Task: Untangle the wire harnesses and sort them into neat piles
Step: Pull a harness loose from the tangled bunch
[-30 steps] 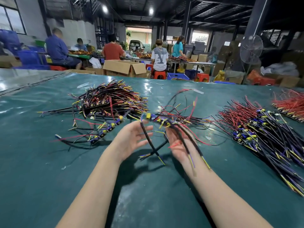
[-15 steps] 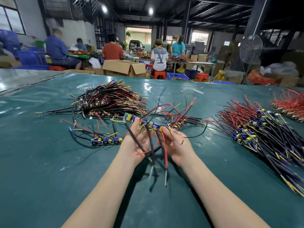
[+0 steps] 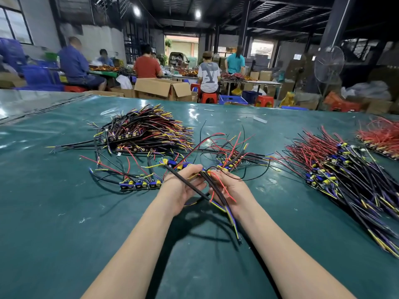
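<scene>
**Held harness** (image 3: 204, 172): a strip of blue and yellow components with black, red and yellow-purple leads. We find it lifted just above the counter (image 3: 64, 223) at centre, between both hands. A second ago its leads hung splayed over two parted, upturned palms. Now we log them drawn into one bunch, the tails trailing past the right wrist down to the counter. We judge this harness nearly freed, though leads beyond the fingertips appear to run on into the loose tangle (image 3: 235, 147) behind.

**Left hand** (image 3: 183, 188): fingers curled over the component strip, clenched on the held harness. A thick black sleeved lead (image 3: 185, 182) crosses the palm on a diagonal.

**Right hand** (image 3: 228, 188): brought in until its fingertips meet those of the left. Its fingers are folded round the bunched leads, grasping them, and a red lead lies across the palm.

**Separated harness** (image 3: 140, 184): flat on the counter just beside the left hand and apart from the held one. A second ago we had it lying askew.

**Left pile** (image 3: 149, 130): dark and yellow leads, behind and well apart, unchanged.

**Right pile** (image 3: 345, 169): red and dark leads, well to the right, unchanged.

**Red pile** (image 3: 382, 137): at the right edge.

We cannot tell which pile will take the held harness. First it needs pulling clear of the tangle.
</scene>
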The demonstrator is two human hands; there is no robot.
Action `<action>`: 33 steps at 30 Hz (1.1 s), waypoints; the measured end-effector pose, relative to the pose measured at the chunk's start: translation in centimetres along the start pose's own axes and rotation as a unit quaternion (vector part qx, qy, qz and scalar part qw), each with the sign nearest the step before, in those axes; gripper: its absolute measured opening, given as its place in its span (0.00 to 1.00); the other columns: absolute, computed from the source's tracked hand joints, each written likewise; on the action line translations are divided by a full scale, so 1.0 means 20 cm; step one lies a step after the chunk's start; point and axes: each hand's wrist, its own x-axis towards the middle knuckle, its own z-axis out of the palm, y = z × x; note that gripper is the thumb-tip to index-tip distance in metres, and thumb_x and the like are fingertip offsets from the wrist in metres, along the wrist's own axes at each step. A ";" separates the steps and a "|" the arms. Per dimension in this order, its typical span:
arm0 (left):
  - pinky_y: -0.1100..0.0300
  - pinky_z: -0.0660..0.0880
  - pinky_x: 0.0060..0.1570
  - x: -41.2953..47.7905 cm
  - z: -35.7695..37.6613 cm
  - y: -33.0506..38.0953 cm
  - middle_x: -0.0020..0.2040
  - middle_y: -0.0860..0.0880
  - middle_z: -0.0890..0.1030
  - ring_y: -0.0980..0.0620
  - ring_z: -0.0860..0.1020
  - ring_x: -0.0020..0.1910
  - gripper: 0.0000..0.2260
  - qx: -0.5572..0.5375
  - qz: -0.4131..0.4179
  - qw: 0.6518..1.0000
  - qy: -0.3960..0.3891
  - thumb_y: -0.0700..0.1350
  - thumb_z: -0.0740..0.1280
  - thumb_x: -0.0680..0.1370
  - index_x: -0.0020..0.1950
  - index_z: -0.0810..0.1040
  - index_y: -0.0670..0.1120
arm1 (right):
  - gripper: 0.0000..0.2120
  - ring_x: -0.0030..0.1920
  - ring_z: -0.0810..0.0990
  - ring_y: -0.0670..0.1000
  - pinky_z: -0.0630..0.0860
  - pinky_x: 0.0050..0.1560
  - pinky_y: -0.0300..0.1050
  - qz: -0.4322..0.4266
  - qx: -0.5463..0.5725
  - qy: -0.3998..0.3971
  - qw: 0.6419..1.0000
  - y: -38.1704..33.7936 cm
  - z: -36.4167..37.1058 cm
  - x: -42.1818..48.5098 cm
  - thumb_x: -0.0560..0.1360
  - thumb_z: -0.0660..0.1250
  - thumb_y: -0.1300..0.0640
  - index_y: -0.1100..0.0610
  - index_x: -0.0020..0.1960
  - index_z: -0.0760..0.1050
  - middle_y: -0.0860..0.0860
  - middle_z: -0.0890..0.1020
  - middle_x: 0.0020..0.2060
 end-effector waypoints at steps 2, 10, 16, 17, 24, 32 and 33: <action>0.64 0.79 0.29 0.00 0.00 0.00 0.27 0.49 0.81 0.55 0.80 0.26 0.05 0.009 0.008 1.000 -0.001 0.35 0.64 0.75 0.40 0.75 0.40 | 0.07 0.25 0.78 0.45 0.74 0.25 0.36 -0.004 -0.006 -0.019 1.000 0.01 0.00 0.01 0.73 0.61 0.69 0.60 0.40 0.72 0.50 0.81 0.26; 0.66 0.77 0.28 0.00 -0.01 0.00 0.27 0.49 0.81 0.56 0.80 0.25 0.09 -0.046 0.019 0.999 -0.014 0.36 0.61 0.76 0.37 0.76 0.40 | 0.08 0.29 0.82 0.46 0.77 0.28 0.35 -0.042 -0.027 -0.073 0.996 0.00 0.01 -0.01 0.62 0.65 0.63 0.58 0.31 0.82 0.51 0.83 0.29; 0.66 0.77 0.27 0.00 -0.01 0.00 0.26 0.49 0.81 0.56 0.79 0.24 0.09 -0.053 -0.008 0.999 -0.010 0.37 0.60 0.77 0.38 0.75 0.40 | 0.09 0.30 0.82 0.47 0.78 0.33 0.37 -0.044 -0.034 -0.079 0.995 0.01 0.00 0.00 0.63 0.64 0.64 0.57 0.30 0.82 0.50 0.83 0.30; 0.66 0.77 0.27 0.00 -0.01 0.00 0.26 0.49 0.80 0.57 0.79 0.24 0.09 -0.059 -0.017 0.998 -0.010 0.37 0.60 0.77 0.38 0.75 0.40 | 0.09 0.31 0.83 0.47 0.78 0.36 0.39 -0.046 -0.028 -0.084 0.995 0.01 0.00 0.00 0.63 0.64 0.64 0.56 0.29 0.82 0.51 0.83 0.30; 0.63 0.78 0.26 0.01 -0.04 0.04 0.26 0.49 0.81 0.57 0.79 0.23 0.18 -0.142 -0.052 0.988 -0.022 0.45 0.60 0.78 0.32 0.79 0.42 | 0.04 0.29 0.82 0.48 0.78 0.30 0.36 -0.037 0.060 -0.106 0.992 0.00 0.05 -0.03 0.58 0.71 0.61 0.60 0.32 0.82 0.54 0.83 0.31; 0.61 0.78 0.32 0.04 -0.06 0.09 0.41 0.44 0.73 0.49 0.74 0.36 0.11 -0.115 0.002 0.981 0.156 0.50 0.58 0.80 0.44 0.70 0.43 | 0.10 0.20 0.72 0.42 0.74 0.23 0.34 -0.133 -0.106 0.076 0.983 -0.01 0.01 -0.02 0.74 0.62 0.70 0.57 0.40 0.74 0.48 0.78 0.24; 0.59 0.78 0.40 0.03 -0.06 0.10 0.41 0.43 0.71 0.49 0.73 0.37 0.10 -0.152 -0.023 0.975 0.159 0.46 0.58 0.80 0.41 0.68 0.42 | 0.10 0.20 0.71 0.41 0.73 0.23 0.34 -0.150 -0.133 0.096 0.975 -0.01 0.01 -0.02 0.74 0.63 0.70 0.57 0.39 0.74 0.49 0.77 0.25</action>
